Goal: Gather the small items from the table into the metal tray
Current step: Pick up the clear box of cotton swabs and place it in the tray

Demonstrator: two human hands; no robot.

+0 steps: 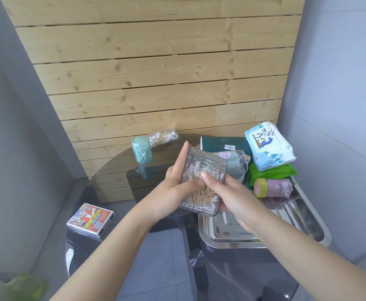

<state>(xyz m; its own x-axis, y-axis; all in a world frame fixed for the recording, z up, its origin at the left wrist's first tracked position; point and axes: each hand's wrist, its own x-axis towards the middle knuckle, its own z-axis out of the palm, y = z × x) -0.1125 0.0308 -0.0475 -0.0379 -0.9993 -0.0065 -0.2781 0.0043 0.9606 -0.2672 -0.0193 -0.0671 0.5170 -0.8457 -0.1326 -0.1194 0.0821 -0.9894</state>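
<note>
Both hands hold a clear plastic box of cotton swabs (203, 170) tilted above the round glass table, at the left edge of the metal tray (232, 237). My left hand (175, 179) presses flat on the box's left side. My right hand (225, 192) grips its right side, thumb across the front. In the tray lie a pink roll with a yellow band (273, 187), a green pack (271, 172), a blue-and-white wipes pack (269, 146), a dark green box (223, 144) and another clear container (238, 161). On the table remain a card box (90, 219), a green toothpick holder (141, 152) and a bag of swabs (162, 136).
The glass table (116, 174) stands in a corner against a wooden slat panel (156, 72), with grey walls left and right. A grey seat (156, 257) shows through the glass below. A blurred green object (25, 285) sits at the bottom left.
</note>
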